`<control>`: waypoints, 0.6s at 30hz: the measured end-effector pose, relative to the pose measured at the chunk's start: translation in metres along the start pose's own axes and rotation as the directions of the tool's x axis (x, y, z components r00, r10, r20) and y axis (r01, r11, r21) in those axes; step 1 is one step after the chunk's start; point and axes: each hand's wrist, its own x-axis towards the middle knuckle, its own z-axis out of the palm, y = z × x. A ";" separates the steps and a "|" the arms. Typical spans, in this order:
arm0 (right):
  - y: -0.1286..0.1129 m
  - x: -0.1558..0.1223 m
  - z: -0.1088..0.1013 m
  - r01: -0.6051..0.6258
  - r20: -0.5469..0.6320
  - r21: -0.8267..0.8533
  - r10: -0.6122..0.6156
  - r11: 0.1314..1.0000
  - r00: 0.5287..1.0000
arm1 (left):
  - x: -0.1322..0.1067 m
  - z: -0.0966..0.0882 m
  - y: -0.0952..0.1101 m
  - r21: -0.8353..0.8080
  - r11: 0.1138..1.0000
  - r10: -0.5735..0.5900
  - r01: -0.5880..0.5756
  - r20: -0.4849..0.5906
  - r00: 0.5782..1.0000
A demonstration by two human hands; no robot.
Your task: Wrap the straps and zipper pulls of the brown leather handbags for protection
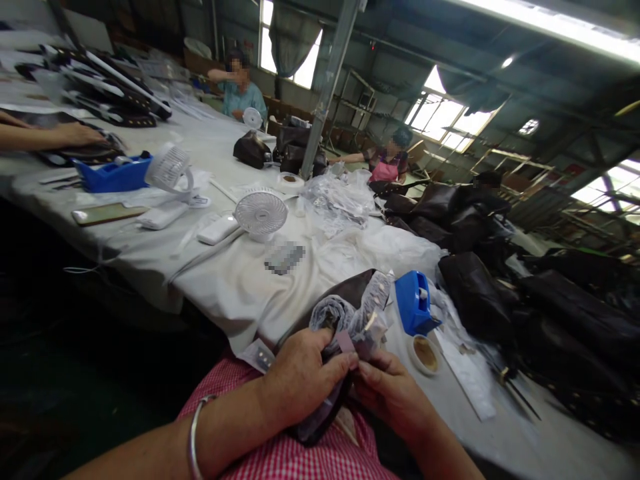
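Note:
A dark brown leather bag [354,285] rests between my lap and the table edge. On top of it lies a rolled strap [331,312] wrapped in clear plastic. My left hand [303,373] is closed on the near side of the bag, its thumb pointing toward the right hand. Fingers bent in a pinch, my right hand [390,390] grips the bag's edge close to the left thumb. A small pinkish piece [345,342] shows just above the fingertips. What exactly lies between the fingertips is partly hidden.
Right of the bag are a blue tape dispenser [416,303], a tape roll [424,355] and piled dark bags [480,293]. Ahead stand a white fan [261,212], a phone [285,258] and plastic bags [345,197]. A co-worker's hand [80,135] works at left; other people sit farther back.

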 end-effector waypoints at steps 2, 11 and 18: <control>-0.002 -0.002 -0.002 0.029 -0.056 -0.259 -0.045 0.965 0.997 | -0.001 -0.001 -0.002 -0.024 1.000 -0.001 0.001 0.006 1.000; -0.095 -0.035 0.021 0.390 0.308 -0.920 -0.560 0.029 0.769 | -0.003 0.001 0.001 0.113 0.992 0.061 -0.056 -0.039 0.997; -0.122 0.012 0.047 0.484 0.567 -0.809 -0.225 -0.334 0.792 | -0.006 0.003 0.005 0.070 0.987 0.148 -0.148 -0.003 0.989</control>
